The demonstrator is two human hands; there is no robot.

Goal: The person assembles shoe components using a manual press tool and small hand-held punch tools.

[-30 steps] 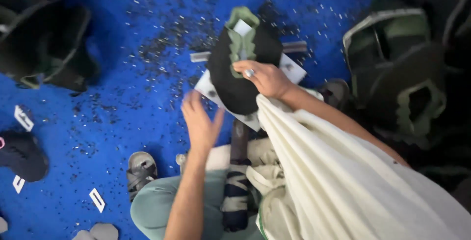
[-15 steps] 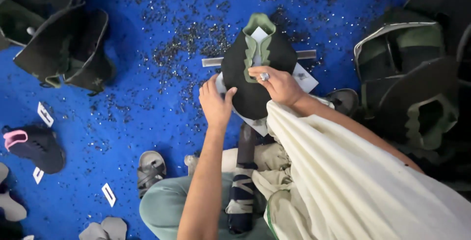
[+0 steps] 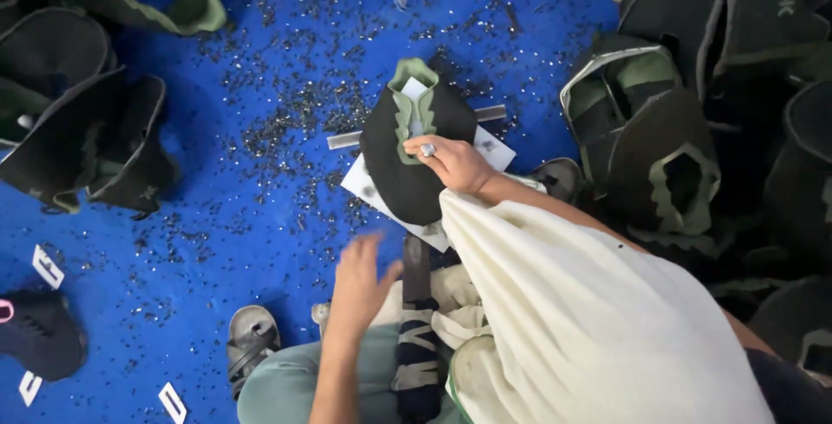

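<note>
Here, in the head view: right hand (image 3: 455, 162) curled down on the black panel (image 3: 407, 164), fingers bent and pinched round a small silvery bit at the green trim (image 3: 406, 107), thumb tucked under. Grip nearly closed, pressing on the cloth; whether the small bit is truly held or only pressed, hard to tell. Left hand (image 3: 360, 281) lifted free below the panel, fingers loosely spread and blurred, holding nothing, touching nothing, just above the dark strap (image 3: 418, 329) running down over the lap. Panel lying flat on white paper (image 3: 373, 190), across a grey metal bar (image 3: 347, 140), on the blue mat (image 3: 260, 216) sprinkled with dark scraps. Cream sleeve (image 3: 589, 311) draped over the right forearm. More black-and-green pieces (image 3: 650, 138) heaped to the right, others at upper left, a sandal (image 3: 251, 342) near the knee.

Against half a second ago: left hand then up at the panel's left edge beside the right, now drawn back toward the body and well apart from it. Right hand in the same spot on the trim. Panel unmoved on paper and bar.
</note>
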